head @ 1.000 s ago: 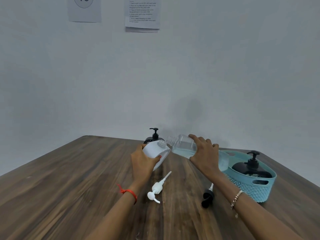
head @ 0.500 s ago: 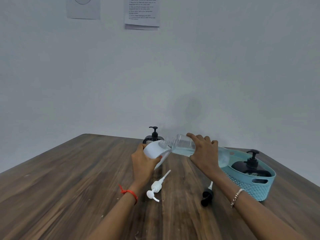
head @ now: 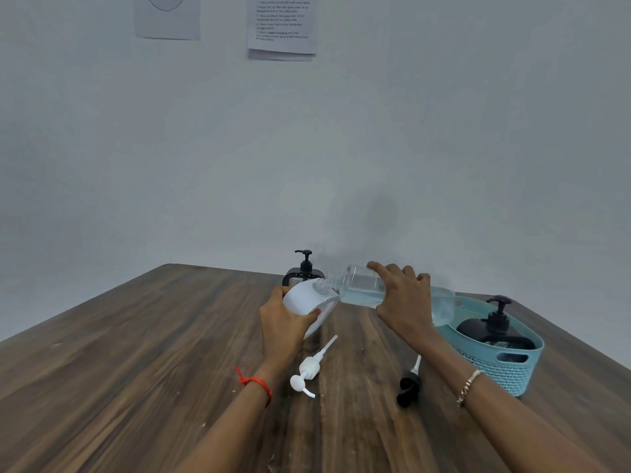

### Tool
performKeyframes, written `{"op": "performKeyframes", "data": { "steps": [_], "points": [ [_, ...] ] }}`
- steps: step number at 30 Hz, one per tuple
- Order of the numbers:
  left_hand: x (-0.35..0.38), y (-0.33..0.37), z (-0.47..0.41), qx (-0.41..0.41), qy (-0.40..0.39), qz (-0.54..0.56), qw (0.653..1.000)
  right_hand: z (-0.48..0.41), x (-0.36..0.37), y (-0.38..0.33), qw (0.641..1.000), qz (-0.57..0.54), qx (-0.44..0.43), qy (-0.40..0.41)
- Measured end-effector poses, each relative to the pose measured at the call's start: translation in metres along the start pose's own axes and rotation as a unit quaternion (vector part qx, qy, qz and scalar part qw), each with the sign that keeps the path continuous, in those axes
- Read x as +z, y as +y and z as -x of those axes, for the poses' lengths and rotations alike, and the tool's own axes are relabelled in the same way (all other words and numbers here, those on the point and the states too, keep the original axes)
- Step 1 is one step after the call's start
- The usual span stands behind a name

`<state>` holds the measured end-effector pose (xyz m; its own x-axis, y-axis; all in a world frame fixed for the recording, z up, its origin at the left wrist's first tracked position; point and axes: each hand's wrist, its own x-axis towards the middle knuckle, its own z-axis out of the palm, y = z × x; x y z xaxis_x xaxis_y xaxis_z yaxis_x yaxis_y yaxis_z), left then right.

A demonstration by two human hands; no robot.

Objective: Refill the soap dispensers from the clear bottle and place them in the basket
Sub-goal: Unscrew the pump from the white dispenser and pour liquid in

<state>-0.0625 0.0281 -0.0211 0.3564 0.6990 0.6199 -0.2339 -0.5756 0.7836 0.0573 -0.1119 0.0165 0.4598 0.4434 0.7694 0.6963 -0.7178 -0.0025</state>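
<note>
Left grip [head: 283, 322]: fingers and thumb curled round the white dispenser [head: 305, 297], thumb tip on its near side. The dispenser has no pump on it and is tilted, its open top leaning right. We cannot tell whether its lower edge touches the counter [head: 136, 353].

Right grip [head: 406, 305]: wrapped over the middle of the clear bottle [head: 362, 288] from above, index finger stretched along the upper side toward the neck. The bottle lies close to horizontal, neck pointing left, mouth at the white dispenser's top. Pale blue liquid sits along its lower side, reaching up to the neck. We cannot make out a stream at the mouth.

On the counter below the grips lie two loose pumps. The white pump [head: 309, 368] is just right of the left wrist, its tube pointing away from us. The black pump [head: 408, 387] lies beside the right forearm, tube also pointing away. The two are apart.

Behind the white dispenser stands a black dispenser [head: 302, 273], upright, pump fitted, partly hidden.

To the right, the basket [head: 495, 377], teal, rests on the counter near its right edge. The bottle's base overlaps the far rim in this view. Inside stands a second black dispenser [head: 491, 336], pump fitted.

Left wrist: red thread [head: 256, 384]. Right wrist: bracelet [head: 467, 387]. On the wall are two papers [head: 281, 25]; their print is too small to read.
</note>
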Motion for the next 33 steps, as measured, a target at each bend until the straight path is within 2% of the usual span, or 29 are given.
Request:
{"op": "performKeyframes", "data": {
  "steps": [10, 18, 33],
  "points": [
    [-0.0007, -0.0007, 0.0012, -0.018, -0.007, 0.012, 1.000, 0.0000, 0.0007, -0.0003, 1.000, 0.013, -0.007, 0.009],
    [-0.0009, -0.0004, 0.0012, -0.019, -0.009, 0.008, 1.000, 0.0005, -0.0071, -0.0015, 0.999, -0.006, 0.000, -0.034],
    [0.0012, -0.0080, 0.0024, -0.046, -0.004, 0.000, 0.999, 0.0020, -0.0050, -0.0010, 0.999, 0.005, -0.008, -0.032]
  ]
}}
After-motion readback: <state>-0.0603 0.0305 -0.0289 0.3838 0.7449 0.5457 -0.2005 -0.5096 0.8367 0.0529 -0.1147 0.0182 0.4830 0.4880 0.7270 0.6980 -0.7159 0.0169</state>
